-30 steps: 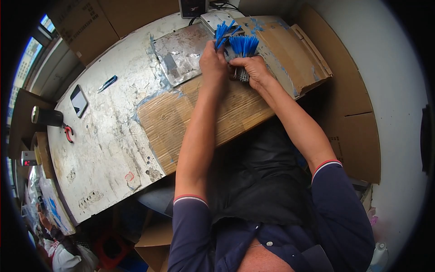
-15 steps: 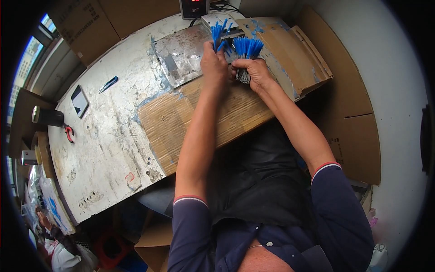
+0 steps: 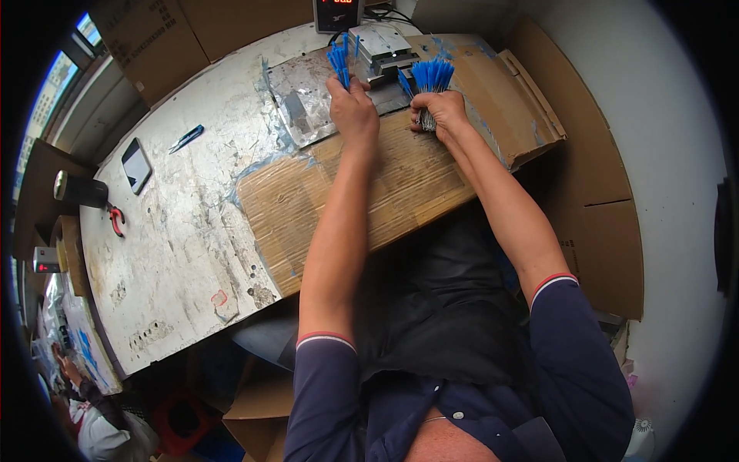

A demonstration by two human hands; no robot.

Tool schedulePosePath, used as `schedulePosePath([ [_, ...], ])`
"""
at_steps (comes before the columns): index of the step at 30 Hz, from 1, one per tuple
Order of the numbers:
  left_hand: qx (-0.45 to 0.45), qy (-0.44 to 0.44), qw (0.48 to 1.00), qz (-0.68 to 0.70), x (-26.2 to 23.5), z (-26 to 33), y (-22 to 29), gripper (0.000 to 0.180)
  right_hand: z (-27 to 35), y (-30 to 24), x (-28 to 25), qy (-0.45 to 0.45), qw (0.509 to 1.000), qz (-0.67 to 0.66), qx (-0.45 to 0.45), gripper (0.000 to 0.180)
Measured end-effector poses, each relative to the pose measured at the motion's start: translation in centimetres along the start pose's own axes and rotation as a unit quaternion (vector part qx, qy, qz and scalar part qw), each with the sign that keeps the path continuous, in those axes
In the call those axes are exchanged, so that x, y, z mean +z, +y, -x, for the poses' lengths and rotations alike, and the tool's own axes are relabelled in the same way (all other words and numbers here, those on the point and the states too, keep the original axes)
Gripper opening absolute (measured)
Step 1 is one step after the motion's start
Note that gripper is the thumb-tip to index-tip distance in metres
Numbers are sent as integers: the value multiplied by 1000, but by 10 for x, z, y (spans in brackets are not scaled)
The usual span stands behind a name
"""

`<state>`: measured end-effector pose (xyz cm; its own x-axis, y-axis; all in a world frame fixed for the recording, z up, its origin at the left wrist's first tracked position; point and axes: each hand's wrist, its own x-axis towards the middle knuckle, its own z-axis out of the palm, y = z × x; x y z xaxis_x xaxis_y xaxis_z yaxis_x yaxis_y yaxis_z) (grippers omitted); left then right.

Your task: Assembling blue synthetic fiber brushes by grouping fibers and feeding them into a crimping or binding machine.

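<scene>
My right hand [image 3: 445,110] is closed around a thick bundle of thin metal wire pieces with blue ends [image 3: 433,75]. The blue ends point up and away from me, and the wire ends show below the fist. To its left, my left hand [image 3: 354,112] grips a smaller, looser bunch of blue-ended pieces [image 3: 338,63], fanned a little at the top. The hands are apart, over the far edge of a flattened cardboard sheet [image 3: 308,208]. A metal block fixture [image 3: 381,48] stands just beyond them on a worn metal plate [image 3: 296,77].
A device with a red lit display [image 3: 337,14] stands at the back. On the white table's left lie a phone [image 3: 136,165], a blue cutter [image 3: 187,138], red-handled pliers [image 3: 116,221] and a dark cylinder [image 3: 81,189]. A cardboard box [image 3: 500,100] sits right; another person's hand [image 3: 71,371] shows lower left.
My left hand has moved left with its bunch, away from my right hand. The right hand has shifted slightly right with the bundle. The view has tilted a little, baring more of the metal fixture.
</scene>
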<state>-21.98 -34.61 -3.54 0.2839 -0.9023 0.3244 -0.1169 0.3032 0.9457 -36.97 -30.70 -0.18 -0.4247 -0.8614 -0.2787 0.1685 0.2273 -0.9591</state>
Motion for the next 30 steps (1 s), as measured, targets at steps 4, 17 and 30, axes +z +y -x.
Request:
schedulePosePath([
  [4, 13, 13, 1000, -23, 2, -1, -4, 12, -7, -2, 3, -12, 1000, -1, 6, 8],
  [17, 21, -14, 1000, -12, 5, 1, -5, 15, -5, -3, 2, 0, 1000, 4, 16, 10],
  [30, -3, -137, 987, 78, 15, 8, -2, 6, 20, 4, -3, -154, 986, -37, 55, 10],
])
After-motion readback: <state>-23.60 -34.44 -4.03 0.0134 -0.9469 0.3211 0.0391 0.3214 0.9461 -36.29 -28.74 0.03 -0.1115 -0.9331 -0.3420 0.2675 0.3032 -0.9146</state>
